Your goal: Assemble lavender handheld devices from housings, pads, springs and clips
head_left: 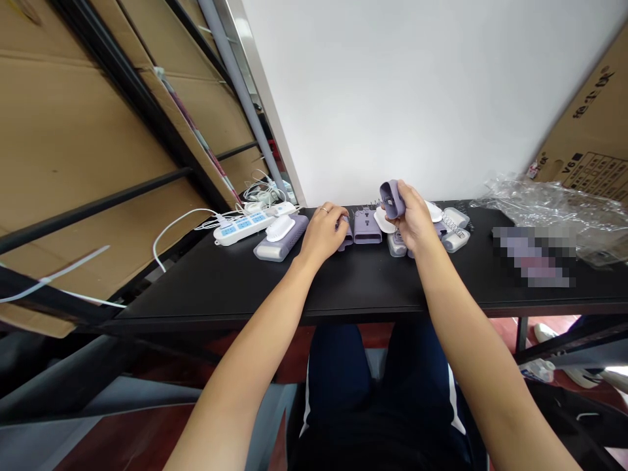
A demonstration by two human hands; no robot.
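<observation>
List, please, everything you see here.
Table: one, black, centre.
Power strip: one, white, left.
Cables: several, white, left.
Device: one, purple and white, beside power strip.
Shells: at least three, purple, one held, others middle.
Parts: several, whitish, right of middle.
Plastic wrap: one, clear, table right.
Blurred thing: one, unclear, right.
Cardboard: several, brown, both sides.
Panel: one, white, behind table.
Bars: several, black, left.
Legs: two, navy, below.
Left hand: one, bare, by shells.
Right hand: one, bare, holding shell.

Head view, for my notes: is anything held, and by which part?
The right grip holds a purple casing by its right side; for the left grip, I can't tell.
</observation>
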